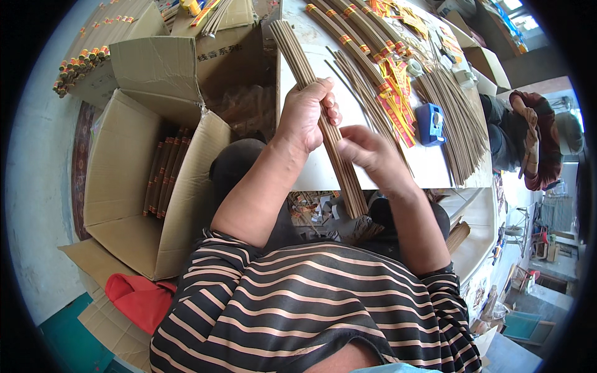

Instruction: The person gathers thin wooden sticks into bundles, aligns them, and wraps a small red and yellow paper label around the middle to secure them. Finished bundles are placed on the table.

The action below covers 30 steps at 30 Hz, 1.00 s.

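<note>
My left hand (pixel 306 112) is closed around a bundle of thin brown incense sticks (pixel 341 165), gripping it a little above its middle. The bundle slants from the table's edge down over my lap. Beside it, just below the left hand, my right hand (pixel 376 158) has bent fingers at the sticks; motion smears them, so I cannot tell whether they grip. On the white table (pixel 317 171), loose incense sticks (pixel 457 133) fan out at the right. Red and yellow paper labels (pixel 395 102) lie in a pile near a blue tape dispenser (pixel 430 123).
Banded incense bundles (pixel 348 40) lie at the table's far side. To my left, an open cardboard box (pixel 118 168) holds several bundles, with more stacked (pixel 81 65) beyond. A red cloth (pixel 140 301) lies by the box. Another person (pixel 538 133) sits at the right.
</note>
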Each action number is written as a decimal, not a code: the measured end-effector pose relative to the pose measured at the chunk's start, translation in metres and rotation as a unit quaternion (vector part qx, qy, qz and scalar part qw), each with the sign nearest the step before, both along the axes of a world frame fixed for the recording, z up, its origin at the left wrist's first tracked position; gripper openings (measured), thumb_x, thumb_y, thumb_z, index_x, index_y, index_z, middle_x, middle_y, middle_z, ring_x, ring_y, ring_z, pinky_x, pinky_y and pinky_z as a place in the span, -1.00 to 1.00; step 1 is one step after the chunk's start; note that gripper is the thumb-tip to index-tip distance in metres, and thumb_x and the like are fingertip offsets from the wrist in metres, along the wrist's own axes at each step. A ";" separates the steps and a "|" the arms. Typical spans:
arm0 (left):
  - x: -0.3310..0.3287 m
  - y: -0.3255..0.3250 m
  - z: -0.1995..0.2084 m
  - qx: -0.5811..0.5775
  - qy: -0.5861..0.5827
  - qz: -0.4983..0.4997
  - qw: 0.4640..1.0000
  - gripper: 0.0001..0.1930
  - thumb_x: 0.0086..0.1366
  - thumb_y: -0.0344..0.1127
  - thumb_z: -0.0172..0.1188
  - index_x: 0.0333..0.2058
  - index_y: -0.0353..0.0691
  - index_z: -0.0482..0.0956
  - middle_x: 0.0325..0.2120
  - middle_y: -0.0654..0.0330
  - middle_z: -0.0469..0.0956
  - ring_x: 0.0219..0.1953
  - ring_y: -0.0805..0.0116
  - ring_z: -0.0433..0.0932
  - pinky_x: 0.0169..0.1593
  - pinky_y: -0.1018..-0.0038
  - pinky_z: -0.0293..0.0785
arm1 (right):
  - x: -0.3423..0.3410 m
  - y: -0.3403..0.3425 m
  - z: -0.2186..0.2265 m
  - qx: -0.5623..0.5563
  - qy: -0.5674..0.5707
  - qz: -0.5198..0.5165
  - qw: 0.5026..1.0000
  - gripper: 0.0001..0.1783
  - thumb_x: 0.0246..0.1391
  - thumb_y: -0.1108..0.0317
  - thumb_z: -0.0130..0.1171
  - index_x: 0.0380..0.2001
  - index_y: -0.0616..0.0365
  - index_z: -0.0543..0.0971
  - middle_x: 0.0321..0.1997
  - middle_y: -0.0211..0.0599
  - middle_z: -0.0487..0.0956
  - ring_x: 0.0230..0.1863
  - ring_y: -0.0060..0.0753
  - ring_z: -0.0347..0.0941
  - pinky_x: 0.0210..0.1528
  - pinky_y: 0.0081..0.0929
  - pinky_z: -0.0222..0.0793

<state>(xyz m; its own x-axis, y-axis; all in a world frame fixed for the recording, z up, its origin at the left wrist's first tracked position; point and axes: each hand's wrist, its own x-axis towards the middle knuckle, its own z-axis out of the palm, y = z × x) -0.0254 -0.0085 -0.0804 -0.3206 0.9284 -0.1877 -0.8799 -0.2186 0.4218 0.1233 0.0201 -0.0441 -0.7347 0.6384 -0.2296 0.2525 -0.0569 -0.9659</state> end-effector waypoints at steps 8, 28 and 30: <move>-0.012 0.001 0.001 0.054 0.046 0.020 0.997 -0.83 0.18 -0.32 0.15 -0.54 -0.14 0.36 -0.72 0.35 0.35 -0.68 0.50 0.34 -0.58 0.57 0.29 | -0.009 -0.017 -0.011 -0.105 -0.123 0.059 0.985 -0.78 0.00 0.35 0.19 -0.50 0.20 0.37 -0.71 -0.44 0.37 -0.78 -0.61 0.28 -0.73 -0.63 0.23; -0.027 -0.017 0.005 -0.018 0.092 0.069 0.993 -0.83 0.13 -0.36 0.20 -0.50 -0.09 0.34 -0.75 0.42 0.21 -0.74 0.55 0.19 -0.62 0.59 0.18 | -0.013 -0.028 -0.011 0.020 -0.163 0.100 0.981 -0.75 0.03 0.24 0.13 -0.37 0.19 0.38 -0.65 -0.39 0.39 -0.70 -0.58 0.31 -0.67 -0.53 0.25; -0.019 -0.014 0.029 0.018 0.137 0.102 0.985 -0.89 0.14 -0.43 0.16 -0.43 -0.11 0.38 -0.75 0.39 0.26 -0.76 0.53 0.25 -0.66 0.57 0.23 | -0.010 -0.024 -0.004 0.092 -0.108 0.072 0.987 -0.73 -0.07 0.26 0.14 -0.40 0.26 0.43 -0.53 0.05 0.51 -0.43 -0.07 0.50 -0.33 -0.25 0.38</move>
